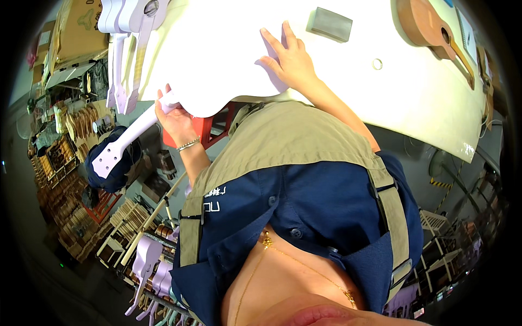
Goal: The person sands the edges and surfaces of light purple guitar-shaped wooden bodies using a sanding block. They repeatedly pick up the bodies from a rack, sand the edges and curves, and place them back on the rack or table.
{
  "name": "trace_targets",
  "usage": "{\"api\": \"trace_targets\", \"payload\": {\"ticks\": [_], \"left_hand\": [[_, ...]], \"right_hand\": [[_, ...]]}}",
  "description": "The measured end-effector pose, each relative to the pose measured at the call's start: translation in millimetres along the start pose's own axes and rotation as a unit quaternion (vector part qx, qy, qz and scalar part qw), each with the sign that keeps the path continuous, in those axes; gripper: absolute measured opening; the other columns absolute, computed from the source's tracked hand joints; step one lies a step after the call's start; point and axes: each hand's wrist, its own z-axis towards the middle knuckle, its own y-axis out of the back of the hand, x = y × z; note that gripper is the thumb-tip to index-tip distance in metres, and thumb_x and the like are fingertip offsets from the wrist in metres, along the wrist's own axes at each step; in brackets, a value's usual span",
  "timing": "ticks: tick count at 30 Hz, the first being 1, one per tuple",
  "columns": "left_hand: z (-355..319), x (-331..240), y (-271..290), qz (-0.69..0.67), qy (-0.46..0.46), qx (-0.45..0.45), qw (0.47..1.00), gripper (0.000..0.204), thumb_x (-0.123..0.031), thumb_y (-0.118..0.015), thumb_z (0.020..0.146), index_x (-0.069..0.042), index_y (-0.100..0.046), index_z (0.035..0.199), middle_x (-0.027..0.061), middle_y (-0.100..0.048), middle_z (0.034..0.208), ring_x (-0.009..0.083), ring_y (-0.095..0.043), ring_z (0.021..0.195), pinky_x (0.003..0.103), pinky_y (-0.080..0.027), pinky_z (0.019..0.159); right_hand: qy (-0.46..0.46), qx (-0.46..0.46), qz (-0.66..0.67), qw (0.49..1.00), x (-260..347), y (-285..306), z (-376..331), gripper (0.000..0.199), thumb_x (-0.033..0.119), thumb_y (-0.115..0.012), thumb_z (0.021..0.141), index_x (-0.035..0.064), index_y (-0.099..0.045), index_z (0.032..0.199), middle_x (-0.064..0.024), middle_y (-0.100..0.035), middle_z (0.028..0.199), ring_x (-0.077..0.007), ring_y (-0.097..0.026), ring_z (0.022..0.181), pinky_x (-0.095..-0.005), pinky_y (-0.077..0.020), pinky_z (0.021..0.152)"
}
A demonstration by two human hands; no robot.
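Observation:
An unstrung lavender ukulele point(128, 133) lies with its body over the near edge of the white table and its neck pointing down to the left. Strong light washes out most of the body's face. My left hand point(178, 124) grips the neck close to where it meets the body, palm up, with fingertips showing past the far side. On the body's right end rests my right hand point(296, 62), its fingers stretched and spread, casting a shadow beside it. A dark grey rectangular block point(331, 24) lies on the table beyond the right hand.
Several lavender ukuleles point(142, 32) lie together at the table's far left. At the far right are a brown ukulele point(429, 30) and a small ring point(377, 64) on the white table point(402, 103). A red stand point(202, 130) is below the table edge. Racks hold more lavender instruments point(145, 258).

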Motion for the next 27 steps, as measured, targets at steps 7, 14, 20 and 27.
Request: {"api": "trace_targets", "payload": {"ticks": [7,14,20,27], "left_hand": [[-1.9,11.7,3.9,-0.013,-0.011,0.002,1.0,0.052,-0.037,-0.048,0.084,-0.009,-0.038,0.127,0.0095,-0.047,0.125,0.0249,-0.047,0.111,0.041,-0.041,0.093],[3.5,14.7,12.1,-0.036,-0.01,0.008,0.999,0.051,-0.034,-0.05,0.083,-0.008,-0.04,0.126,0.0125,-0.048,0.121,0.0274,-0.048,0.11,0.043,-0.042,0.092],[3.4,13.5,9.7,-0.028,-0.01,0.041,0.999,0.054,-0.038,-0.048,0.083,-0.011,-0.035,0.128,0.0073,-0.046,0.126,0.0247,-0.046,0.113,0.042,-0.042,0.093],[8.4,16.5,11.4,-0.031,0.0,0.022,0.999,0.053,-0.037,-0.05,0.082,-0.011,-0.037,0.127,0.0091,-0.046,0.125,0.0268,-0.044,0.114,0.044,-0.04,0.094]], "right_hand": [[0.056,-0.053,0.16,0.984,-19.6,-7.1,-9.8,0.048,0.035,-0.066,0.074,0.0217,-0.054,0.118,-0.0277,-0.031,0.132,-0.0392,-0.047,0.106,-0.0395,-0.0454,0.082],[0.172,-0.084,0.197,0.961,-50.1,-15.8,-20.7,0.049,0.035,-0.067,0.073,0.022,-0.054,0.119,-0.0235,-0.033,0.133,-0.0383,-0.045,0.111,-0.0387,-0.0407,0.09],[-0.003,-0.027,-0.04,0.999,2.4,16.1,6.7,0.057,0.049,-0.06,0.074,0.035,-0.042,0.126,-0.0211,-0.032,0.132,-0.0382,-0.049,0.103,-0.0418,-0.0451,0.084],[0.045,-0.02,0.143,0.988,-21.1,13.9,1.4,0.033,0.034,-0.062,0.077,0.0266,-0.06,0.11,-0.0186,-0.037,0.13,-0.0288,-0.05,0.107,-0.0367,-0.0447,0.085]]}}
